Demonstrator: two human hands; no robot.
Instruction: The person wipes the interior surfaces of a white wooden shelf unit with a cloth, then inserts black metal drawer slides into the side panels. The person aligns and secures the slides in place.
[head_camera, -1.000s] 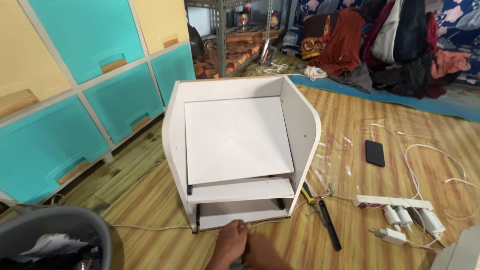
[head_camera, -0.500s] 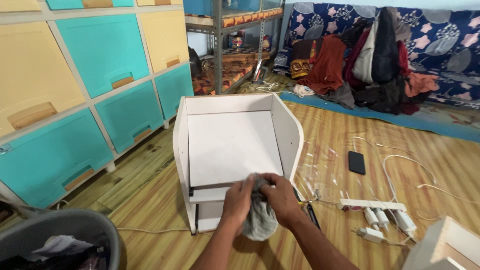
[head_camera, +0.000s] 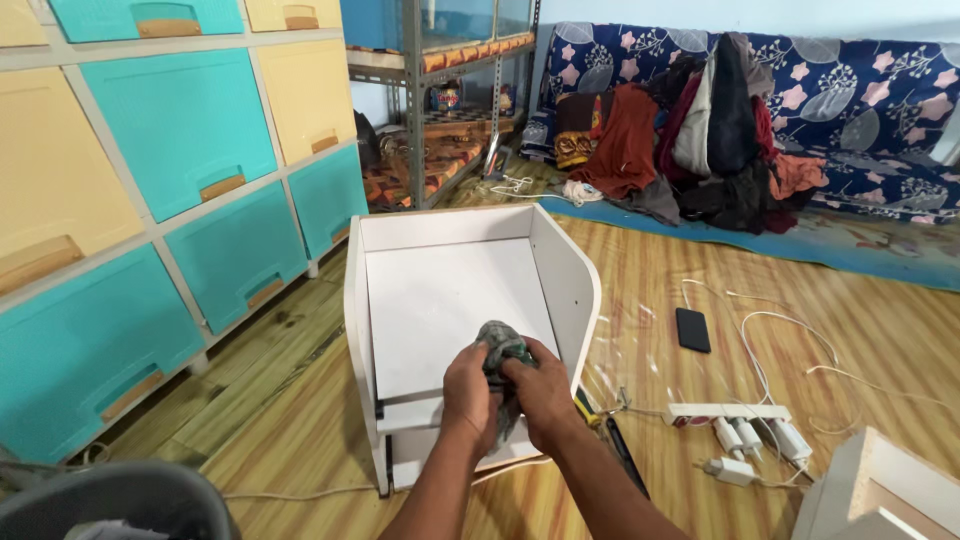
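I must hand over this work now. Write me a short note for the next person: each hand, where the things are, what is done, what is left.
Left hand: gripping the bunched grey-green cloth from the left.
Right hand: gripping the same cloth from the right; both hands are together over the front edge of the white cabinet.
Things: the cabinet lies on its back on the wooden floor, open side up. A screwdriver, black phone and white power strip lie on the floor to its right.
Done: cloth is in hand.
Left: the cloth has not yet touched the cabinet's inner panel; whether the panel is dusty cannot be told.
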